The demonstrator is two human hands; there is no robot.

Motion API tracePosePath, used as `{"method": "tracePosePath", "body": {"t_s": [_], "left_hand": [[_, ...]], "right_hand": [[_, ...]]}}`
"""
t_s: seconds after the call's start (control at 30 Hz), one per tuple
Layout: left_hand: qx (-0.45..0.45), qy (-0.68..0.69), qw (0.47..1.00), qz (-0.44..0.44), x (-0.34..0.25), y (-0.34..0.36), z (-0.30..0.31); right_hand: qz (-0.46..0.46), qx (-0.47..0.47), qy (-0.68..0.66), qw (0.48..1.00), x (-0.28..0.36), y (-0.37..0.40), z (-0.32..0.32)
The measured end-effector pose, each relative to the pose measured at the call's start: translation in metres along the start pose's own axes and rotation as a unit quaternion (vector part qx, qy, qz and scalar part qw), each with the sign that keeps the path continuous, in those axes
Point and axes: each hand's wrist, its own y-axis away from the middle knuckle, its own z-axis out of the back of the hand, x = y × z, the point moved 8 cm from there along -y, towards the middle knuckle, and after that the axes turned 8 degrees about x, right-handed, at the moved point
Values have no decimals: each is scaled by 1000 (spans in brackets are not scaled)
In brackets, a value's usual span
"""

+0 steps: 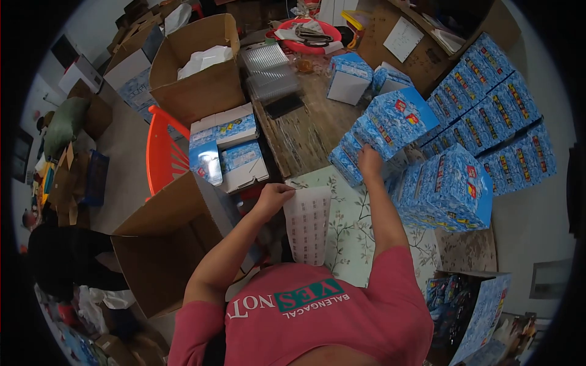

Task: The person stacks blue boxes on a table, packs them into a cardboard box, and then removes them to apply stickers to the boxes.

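My left hand (276,199) pinches the upper left corner of a white sticker sheet (308,227). Rows of small printed labels run down the sheet, which hangs in front of my chest over the table edge. Farther forward, my right hand (370,162) is against a row of blue patterned boxes (390,125), its fingers close together. Anything between those fingertips is too small or hidden to make out. Beside my right forearm stands another block of blue boxes (442,186).
More blue boxes (482,110) are stacked at the right. An open carton (177,244) stands at my left, near an orange chair (160,149) with flattened blue boxes (235,149). Clear plastic trays (268,70) and a red basin (308,35) sit at the back.
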Motion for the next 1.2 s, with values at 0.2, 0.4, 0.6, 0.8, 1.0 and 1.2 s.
{"method": "tracePosePath", "body": {"t_s": [0.2, 0.4, 0.6, 0.8, 1.0, 1.2], "left_hand": [[-12, 4, 1000, 11, 21, -7, 6], [-14, 18, 1000, -8, 22, -7, 6], [-24, 6, 999, -28, 6, 5, 13], [10, 63, 994, -92, -19, 10, 8], [5, 178, 974, -143, -39, 11, 3], [12, 119, 978, -169, -45, 7, -11]], "right_hand": [[39, -24, 68, 997, -3, 4, -9], [72, -48, 193, 977, 8, 1, -15], [59, -51, 179, 981, 27, 2, 5], [254, 186, -319, 894, 159, 102, 71], [163, 287, -368, 869, 144, 120, 83], [348, 64, -219, 909, 164, 132, 113]]}}
